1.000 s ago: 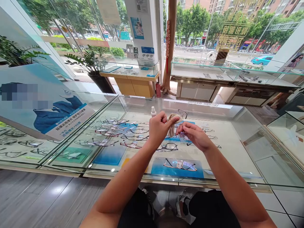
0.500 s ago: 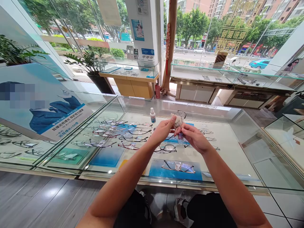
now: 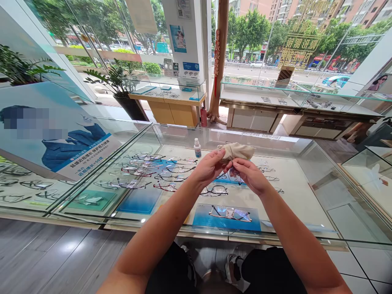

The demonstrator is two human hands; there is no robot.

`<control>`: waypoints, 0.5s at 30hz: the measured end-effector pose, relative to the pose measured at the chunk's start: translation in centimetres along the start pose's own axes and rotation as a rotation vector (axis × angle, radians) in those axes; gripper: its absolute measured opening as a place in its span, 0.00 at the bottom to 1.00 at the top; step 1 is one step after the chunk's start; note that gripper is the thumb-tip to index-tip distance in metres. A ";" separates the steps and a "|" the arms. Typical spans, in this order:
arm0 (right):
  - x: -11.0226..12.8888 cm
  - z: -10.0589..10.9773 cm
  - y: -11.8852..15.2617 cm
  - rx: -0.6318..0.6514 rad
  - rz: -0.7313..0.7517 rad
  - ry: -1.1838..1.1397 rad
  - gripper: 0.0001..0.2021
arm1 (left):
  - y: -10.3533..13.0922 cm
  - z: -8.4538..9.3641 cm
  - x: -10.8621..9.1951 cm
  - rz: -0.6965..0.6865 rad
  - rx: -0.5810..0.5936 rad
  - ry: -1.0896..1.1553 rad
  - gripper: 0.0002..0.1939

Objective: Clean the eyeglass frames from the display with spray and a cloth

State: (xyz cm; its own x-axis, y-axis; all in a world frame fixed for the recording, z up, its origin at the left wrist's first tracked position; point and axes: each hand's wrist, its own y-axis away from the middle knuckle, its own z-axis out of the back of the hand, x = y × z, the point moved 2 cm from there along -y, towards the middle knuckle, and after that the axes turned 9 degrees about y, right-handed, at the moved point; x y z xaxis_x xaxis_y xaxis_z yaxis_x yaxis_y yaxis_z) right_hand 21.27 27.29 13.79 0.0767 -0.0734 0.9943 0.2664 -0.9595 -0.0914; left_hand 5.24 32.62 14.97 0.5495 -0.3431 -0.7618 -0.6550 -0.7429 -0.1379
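Note:
Above the glass display case, my left hand is closed on a beige cloth, which spreads out to the right over my fingertips. My right hand pinches a thin-framed pair of glasses just below the cloth. Part of the frame is hidden by the cloth and my fingers. A small white bottle with a blue label stands upright to the left of my hands. Under the glass, a pair of glasses lies on a blue card near the front.
The glass display case holds rows of eyeglasses. A large poster board leans on the left. Farther back are a potted plant, more display cases, a wooden trunk and a red extinguisher.
The beige cloth, bunched small in my left hand before, now spreads wide to the right and covers the upper part of the glasses. Both hands stay in nearly the same place.

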 end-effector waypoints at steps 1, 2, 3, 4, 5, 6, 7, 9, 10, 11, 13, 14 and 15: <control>0.0 0.0 0.0 0.001 -0.001 -0.002 0.17 | 0.0 0.0 -0.1 -0.010 0.002 -0.007 0.24; -0.1 0.1 0.0 0.003 -0.002 -0.006 0.16 | 0.0 0.0 -0.2 -0.022 0.003 -0.012 0.24; -0.1 0.1 0.0 0.001 -0.002 -0.011 0.16 | 0.0 0.0 -0.2 -0.035 0.003 -0.016 0.25; -0.1 0.0 0.0 0.001 0.000 -0.014 0.16 | 0.0 -0.1 -0.2 -0.048 0.002 -0.021 0.26; -0.2 0.0 0.0 -0.002 0.001 -0.016 0.16 | -0.1 -0.1 -0.2 -0.062 0.002 -0.026 0.27; -0.3 -0.1 -0.1 -0.009 0.002 -0.015 0.16 | -0.1 -0.1 -0.2 -0.078 0.000 -0.033 0.28; -0.4 -0.1 -0.1 -0.019 0.004 -0.010 0.17 | -0.1 -0.1 -0.1 -0.096 -0.005 -0.041 0.28; -0.8 -0.3 -0.2 -0.040 0.005 0.011 0.19 | -0.1 -0.2 0.2 -0.133 -0.020 -0.061 0.27; -1.0 -0.4 -0.3 -0.047 0.004 0.028 0.20 | -0.1 -0.2 0.3 -0.148 -0.031 -0.070 0.26; -1.2 -0.5 -0.4 -0.051 0.002 0.048 0.21 | -0.1 -0.2 0.5 -0.159 -0.047 -0.079 0.26; -1.5 -0.7 -0.5 -0.046 -0.001 0.088 0.21 | -0.1 -0.1 0.8 -0.173 -0.091 -0.092 0.27; -1.6 -0.7 -0.5 -0.045 -0.001 0.105 0.22 | -0.1 0.0 0.9 -0.178 -0.110 -0.095 0.28; -1.7 -0.8 -0.5 -0.045 0.002 0.117 0.21 | -0.2 0.0 1.0 -0.178 -0.121 -0.098 0.28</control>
State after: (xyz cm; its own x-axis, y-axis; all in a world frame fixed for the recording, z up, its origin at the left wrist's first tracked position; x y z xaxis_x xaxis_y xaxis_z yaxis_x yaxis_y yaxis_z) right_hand 20.27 27.69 12.20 -0.0362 -0.1040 0.9939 0.2230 -0.9703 -0.0934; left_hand 5.87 32.41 14.20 0.5942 -0.1476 -0.7907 -0.4819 -0.8524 -0.2031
